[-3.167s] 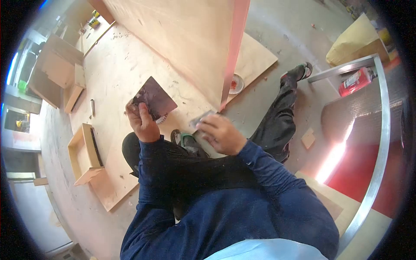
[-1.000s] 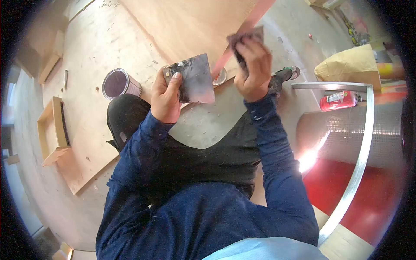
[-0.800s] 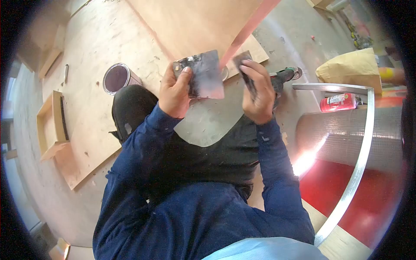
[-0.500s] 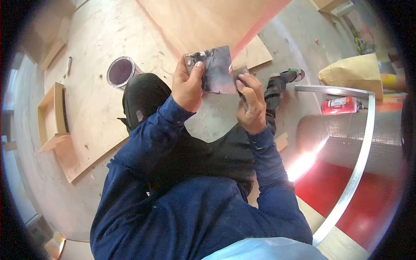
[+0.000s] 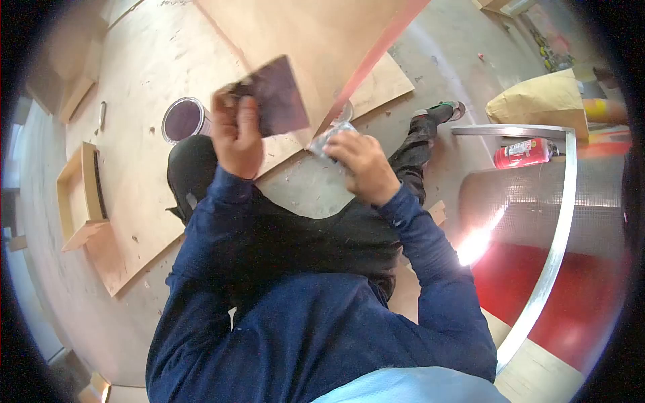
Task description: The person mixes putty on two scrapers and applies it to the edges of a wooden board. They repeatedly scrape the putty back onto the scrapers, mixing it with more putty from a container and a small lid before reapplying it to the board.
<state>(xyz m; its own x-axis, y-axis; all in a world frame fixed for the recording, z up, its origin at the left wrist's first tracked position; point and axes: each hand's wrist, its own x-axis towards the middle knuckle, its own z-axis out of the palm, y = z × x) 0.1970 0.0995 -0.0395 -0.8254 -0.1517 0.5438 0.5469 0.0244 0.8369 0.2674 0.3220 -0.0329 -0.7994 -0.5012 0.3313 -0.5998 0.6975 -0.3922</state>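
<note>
A dark, smeared square plate (image 5: 281, 97) is gripped in my left hand (image 5: 240, 142), thumb on top and fingers along its left edge, tilted more than lying flat. My right hand (image 5: 366, 164) is closed on a small flat scraper (image 5: 327, 139) that looks silvery and blurred, its end at the near corner of a large wooden panel (image 5: 302, 47). Pinkish filler (image 5: 376, 57) runs in a band down the panel's right edge to that corner. Left of my left hand stands an open tin (image 5: 183, 121) with dark purplish contents, close to my knee.
A plywood sheet (image 5: 144, 201) lies on the floor at left, with a small wooden tray-like frame (image 5: 80, 195) on it. At right are a curved metal rail (image 5: 561, 255), a red bottle (image 5: 523, 153), a paper bag (image 5: 537, 97) and a roll of sheeting (image 5: 497, 195).
My hands have moved apart. The left carried the plate up and left, turning it; the right brought the scraper from the plate's edge down and left to the panel's corner.
</note>
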